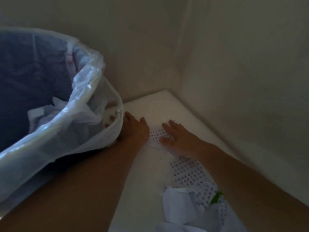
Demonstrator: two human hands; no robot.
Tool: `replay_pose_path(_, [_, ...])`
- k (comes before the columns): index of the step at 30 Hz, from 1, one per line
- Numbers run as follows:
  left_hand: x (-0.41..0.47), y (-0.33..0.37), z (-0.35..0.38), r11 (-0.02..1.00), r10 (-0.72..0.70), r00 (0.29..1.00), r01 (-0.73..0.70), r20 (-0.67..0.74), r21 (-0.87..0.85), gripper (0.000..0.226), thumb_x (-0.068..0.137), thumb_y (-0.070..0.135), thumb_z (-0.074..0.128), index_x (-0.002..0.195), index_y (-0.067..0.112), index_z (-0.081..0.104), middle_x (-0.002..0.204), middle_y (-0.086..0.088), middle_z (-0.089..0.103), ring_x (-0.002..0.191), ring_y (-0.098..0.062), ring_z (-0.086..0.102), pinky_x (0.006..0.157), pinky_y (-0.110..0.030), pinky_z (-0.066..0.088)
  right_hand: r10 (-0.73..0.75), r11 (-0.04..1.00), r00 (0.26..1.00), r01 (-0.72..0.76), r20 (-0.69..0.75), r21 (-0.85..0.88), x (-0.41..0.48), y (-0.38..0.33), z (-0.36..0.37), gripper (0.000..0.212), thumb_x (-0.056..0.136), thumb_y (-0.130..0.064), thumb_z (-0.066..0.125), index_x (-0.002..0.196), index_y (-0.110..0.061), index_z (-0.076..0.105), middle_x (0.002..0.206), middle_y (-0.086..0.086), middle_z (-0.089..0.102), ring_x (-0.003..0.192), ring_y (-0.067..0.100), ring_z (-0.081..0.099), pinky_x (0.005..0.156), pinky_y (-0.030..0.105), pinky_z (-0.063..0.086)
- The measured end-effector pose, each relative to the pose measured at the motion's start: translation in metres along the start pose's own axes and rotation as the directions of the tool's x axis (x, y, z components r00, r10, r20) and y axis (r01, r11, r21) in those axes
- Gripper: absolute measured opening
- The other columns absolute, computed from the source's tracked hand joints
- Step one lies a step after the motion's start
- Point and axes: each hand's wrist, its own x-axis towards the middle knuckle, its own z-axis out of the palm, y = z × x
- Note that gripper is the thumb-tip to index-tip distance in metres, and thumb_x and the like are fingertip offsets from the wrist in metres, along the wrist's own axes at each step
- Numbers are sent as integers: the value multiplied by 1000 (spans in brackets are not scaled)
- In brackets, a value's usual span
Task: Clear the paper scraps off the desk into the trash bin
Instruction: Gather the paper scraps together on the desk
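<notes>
**Scraps herded toward bin at desk's far corner**

Punched paper scrap (156, 136) flat on desk (182, 113), near far corner, pinned between both hands. More scraps (189, 203) heaped along near edge: another dotted sheet, crumpled white pieces, one green bit (216, 196). Not yet touched.

Right hand (178, 138) spread flat, fingers open, palm down on the punched scrap; looks set to slide it left rather than pick it up. Left hand (135, 128) just beside, at desk's left edge, against the bin wall. Thumb seems hooked over the rim, though blur prevents telling whether it grips. Likely steadies the bin and acts as a stop for the sweep.

Trash bin (119, 104) tilted, mouth held at desk's left edge, clear liner (80, 91) draped over rim. Probably held there so scraps drop straight off the edge. Some paper (43, 113) already inside.

Risk: light scraps catching on the liner fold or sliding under the rim.
</notes>
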Motion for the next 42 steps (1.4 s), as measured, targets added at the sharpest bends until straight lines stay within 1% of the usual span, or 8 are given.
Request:
replay_pose_path(7, [-54,-5,12,977,213,975,-213,67,-5,74,98,53,16,158,10,11,167,-14,5,153,-31,1,118,-55,-5,-62,979,997,68,39,-192,-18,13,22,70,92,-58,40,151,-42,5,163,-11,-11,150,22,-13,115,61,7])
replay_pose_path(13, [-141,-27,22,825,550,795,-564,257,-22,108,69,69,-28,158,15,2,168,-9,2,154,-27,2,118,-60,-2,-124,978,988,136,88,-157,-83,33,37,89,70,-90,10,147,-47,-4,161,-12,-12,151,20,-7,119,59,12])
replay_pose_path(18, [-158,-53,16,691,688,636,-721,349,-48,118,55,89,-17,156,29,-13,166,-7,-16,153,-28,-6,117,-58,-8,203,961,961,-158,-190,229,-193,43,13,79,74,-82,41,142,-51,14,152,-27,-3,146,4,-7,121,48,2])
replay_pose_path(21, [-151,-55,13,620,729,565,-784,387,-23,124,44,95,-14,154,37,-15,165,-4,-23,152,-30,-13,116,-60,-9,468,825,877,-389,-108,410,-260,68,28,92,59,-89,48,139,-62,12,153,-31,-2,148,5,-7,121,50,7])
replay_pose_path(26, [-144,-33,18,563,744,473,-824,472,-63,124,40,101,0,152,48,-11,164,-1,-25,152,-30,-16,118,-59,-6,613,651,789,-524,25,549,-295,77,74,134,39,-95,53,151,-41,4,163,-10,-10,150,12,-9,122,45,6])
replay_pose_path(34, [-175,-71,19,500,774,412,-864,480,-64,113,51,93,-7,154,45,-7,166,-2,-18,151,-24,-20,120,-51,-10,560,753,816,-427,-146,501,-228,18,97,70,94,-59,32,154,-32,6,164,-1,-5,150,23,-13,120,46,-4])
replay_pose_path(38, [-180,-111,10,521,764,453,-853,460,-24,117,47,91,-22,154,44,-9,166,-5,-18,151,-27,-21,119,-51,-11,457,832,864,-331,-210,446,-198,-19,102,57,101,-37,34,154,-26,14,164,4,5,151,28,-1,120,49,3])
replay_pose_path(42, [-175,-138,1,545,762,471,-837,444,-47,111,46,92,-23,149,48,-16,166,-4,-19,151,-27,-20,120,-51,-8,445,799,877,-297,-182,523,-205,-41,95,55,101,-46,27,153,-37,11,164,-8,-1,151,16,-7,119,43,-6])
